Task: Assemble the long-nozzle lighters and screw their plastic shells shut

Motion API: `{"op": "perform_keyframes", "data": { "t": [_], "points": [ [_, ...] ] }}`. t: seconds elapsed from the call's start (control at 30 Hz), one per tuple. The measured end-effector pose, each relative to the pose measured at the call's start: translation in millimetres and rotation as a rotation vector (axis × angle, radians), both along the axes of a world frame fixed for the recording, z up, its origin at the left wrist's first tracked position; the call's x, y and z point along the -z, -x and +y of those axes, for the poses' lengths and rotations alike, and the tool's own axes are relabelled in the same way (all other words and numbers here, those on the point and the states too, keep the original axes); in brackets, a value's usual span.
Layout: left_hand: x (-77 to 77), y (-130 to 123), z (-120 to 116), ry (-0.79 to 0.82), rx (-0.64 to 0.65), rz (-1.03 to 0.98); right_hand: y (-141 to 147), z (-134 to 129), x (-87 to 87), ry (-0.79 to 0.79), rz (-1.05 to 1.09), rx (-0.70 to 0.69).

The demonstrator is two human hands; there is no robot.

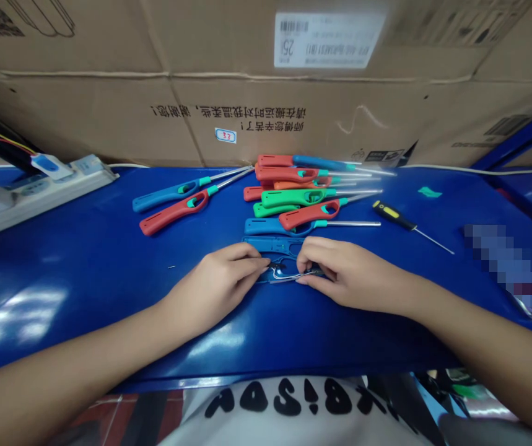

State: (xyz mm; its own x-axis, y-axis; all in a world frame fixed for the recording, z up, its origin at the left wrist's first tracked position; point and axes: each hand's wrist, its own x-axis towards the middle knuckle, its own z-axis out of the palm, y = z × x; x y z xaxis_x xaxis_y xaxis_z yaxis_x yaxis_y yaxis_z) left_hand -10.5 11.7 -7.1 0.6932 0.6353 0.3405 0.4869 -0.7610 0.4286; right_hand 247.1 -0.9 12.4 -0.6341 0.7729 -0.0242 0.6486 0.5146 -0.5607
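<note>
My hands meet over an opened blue plastic lighter casing (272,246) lying flat on the table. My left hand (214,288) pinches a small dark part at the casing's middle with its fingertips. My right hand (344,272) presses on the casing's near end, its fingertips on a thin bent metal wire (288,275). The hands hide much of the casing's inside. Beyond them lies a heap of long utility lighters (293,198) in red, green and blue. Two more lighters, one blue (168,194) and one red (175,212), lie side by side to the left.
A black-handled screwdriver (398,215) with a yellow mark lies right of the heap on the blue table (84,272). A power strip (43,198) sits at the left edge. A large cardboard box (228,80) stands along the back.
</note>
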Motion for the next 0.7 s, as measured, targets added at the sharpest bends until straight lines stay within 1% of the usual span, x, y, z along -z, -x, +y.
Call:
{"op": "perform_keyframes", "data": {
  "t": [0.23,0.3,0.4,0.5,0.6,0.7],
  "points": [
    [1.2,-3,-1,0.016,0.02,0.038,2,0,-0.3,0.001,-0.121,-0.019],
    [-0.3,-2,-4,0.0,0.0,0.105,3,0,-0.3,-0.001,-0.145,-0.02],
    [-7.0,-1,-10,-0.066,-0.035,0.252,3,-1,-1.0,-0.002,-0.15,-0.02],
    [-15.5,2,-16,-0.113,-0.017,0.351,0,-2,-3.3,-0.001,-0.124,-0.034],
    [-17.8,4,-17,-0.076,0.015,0.358,-3,-2,-7.0,-0.003,-0.075,-0.067],
    [-11.2,5,-13,-0.042,0.037,0.302,-3,-1,-8.5,0.005,-0.041,-0.07]
  ]
}}
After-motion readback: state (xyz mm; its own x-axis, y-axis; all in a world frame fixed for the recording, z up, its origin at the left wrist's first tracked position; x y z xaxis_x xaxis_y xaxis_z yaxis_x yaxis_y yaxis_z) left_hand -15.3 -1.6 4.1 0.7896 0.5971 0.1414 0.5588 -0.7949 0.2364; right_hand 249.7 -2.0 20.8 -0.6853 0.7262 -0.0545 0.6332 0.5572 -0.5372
